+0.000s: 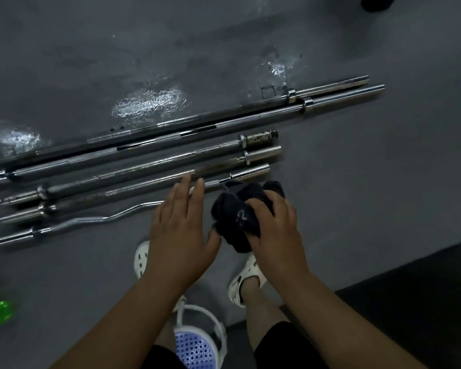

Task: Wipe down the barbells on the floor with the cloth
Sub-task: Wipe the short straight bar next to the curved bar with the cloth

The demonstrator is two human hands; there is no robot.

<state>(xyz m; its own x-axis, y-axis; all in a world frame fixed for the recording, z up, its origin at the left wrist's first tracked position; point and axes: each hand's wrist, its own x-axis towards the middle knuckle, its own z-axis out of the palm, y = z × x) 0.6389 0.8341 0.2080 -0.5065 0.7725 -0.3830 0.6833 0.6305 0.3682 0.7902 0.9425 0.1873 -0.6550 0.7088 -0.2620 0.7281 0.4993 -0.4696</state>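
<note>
Right hand (pixel 276 227) grips a bunched dark cloth (pixel 237 211), fingers curled over the top of it. Left hand (pixel 181 230) is flat and holds nothing, fingers straight and spread, thumb almost at the cloth's edge.

Barbells (pixel 149 166) lie in a row on the grey floor (pixel 357 182), ahead of both hands and past the feet. Every long axis runs from lower left to upper right in the view, so a wipe goes along that diagonal, not across it.

Nearest is the curl bar (pixel 91 219), which passes behind the left hand and comes out just above the cloth. The right hand and cloth sit by that bar's right-end sleeve. Most of its length goes off to the left, on the left hand's side.

Left fingertips (pixel 186 179) overlap the curl bar and reach towards the next straight bar. Cannot tell if they touch; depth is unclear from overhead and both hands may be well above the floor.

Two long bars (pixel 250 117) lie farthest out.

Judgement: cloth goes down onto the curl bar first, with the free left hand there to steady it.
</note>
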